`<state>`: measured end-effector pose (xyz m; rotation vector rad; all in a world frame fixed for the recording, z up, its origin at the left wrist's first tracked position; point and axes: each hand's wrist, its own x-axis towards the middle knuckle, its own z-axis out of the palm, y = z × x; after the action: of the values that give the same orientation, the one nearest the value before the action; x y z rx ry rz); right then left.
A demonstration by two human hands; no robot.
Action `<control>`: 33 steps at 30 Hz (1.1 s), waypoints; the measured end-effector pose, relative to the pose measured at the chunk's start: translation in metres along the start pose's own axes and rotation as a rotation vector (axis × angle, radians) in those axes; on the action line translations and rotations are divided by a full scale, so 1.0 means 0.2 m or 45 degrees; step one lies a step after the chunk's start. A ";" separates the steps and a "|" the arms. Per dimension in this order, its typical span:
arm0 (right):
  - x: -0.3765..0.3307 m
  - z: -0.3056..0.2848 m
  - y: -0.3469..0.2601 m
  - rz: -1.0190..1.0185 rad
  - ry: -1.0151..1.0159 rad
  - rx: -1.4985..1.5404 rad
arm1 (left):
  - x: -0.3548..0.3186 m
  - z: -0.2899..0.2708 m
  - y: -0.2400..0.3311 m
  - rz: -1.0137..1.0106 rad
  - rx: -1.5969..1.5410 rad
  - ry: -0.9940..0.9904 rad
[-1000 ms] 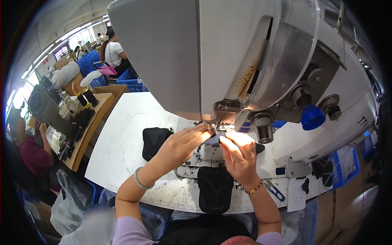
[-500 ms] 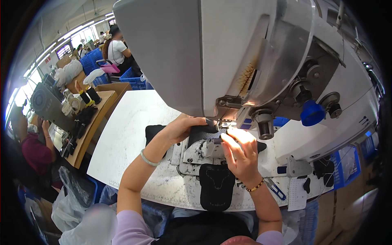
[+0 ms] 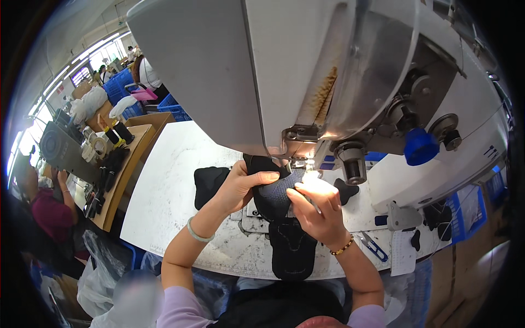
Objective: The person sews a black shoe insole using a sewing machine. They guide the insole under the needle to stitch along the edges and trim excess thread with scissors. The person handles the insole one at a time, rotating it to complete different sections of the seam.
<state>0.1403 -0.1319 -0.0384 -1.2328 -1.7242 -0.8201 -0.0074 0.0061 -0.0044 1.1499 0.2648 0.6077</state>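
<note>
1. Our left hand (image 3: pixel 240 186) has its grip closed on a black and blue-grey cloth piece (image 3: pixel 275 195), with the thumb on top.
2. Our right hand (image 3: pixel 317 205) pinches the right edge of the same cloth with its fingertips, in a very bright patch of light.
3. The cloth is over the middle of the white desk (image 3: pixel 158 158), well in from the near edge, right below the head of a big white sewing machine (image 3: pixel 197 82).
4. A flat black piece (image 3: pixel 292 254) with pale stitches lies close to the middle of the near edge.
5. Another black piece (image 3: pixel 209 186) lies nearer the left edge, just beside our left arm.
6. A small black piece (image 3: pixel 345 191) lies just past our right hand.
7. Blue-handled snips (image 3: pixel 374 249) lie by the near edge, toward the right corner, with a white paper (image 3: pixel 403 252) just to their right.
8. We wear a pale bangle (image 3: pixel 198 232) on the left wrist and a bead bracelet (image 3: pixel 343 246) on the right.
</note>
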 end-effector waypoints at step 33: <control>-0.03 -0.10 0.24 0.428 -0.191 0.627 | -0.15 0.27 -0.11 0.209 0.350 0.323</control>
<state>0.1930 -0.1371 -0.0338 -1.2086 -1.6396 -0.0942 0.0032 -0.0591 -0.0064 1.3677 0.4851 0.8842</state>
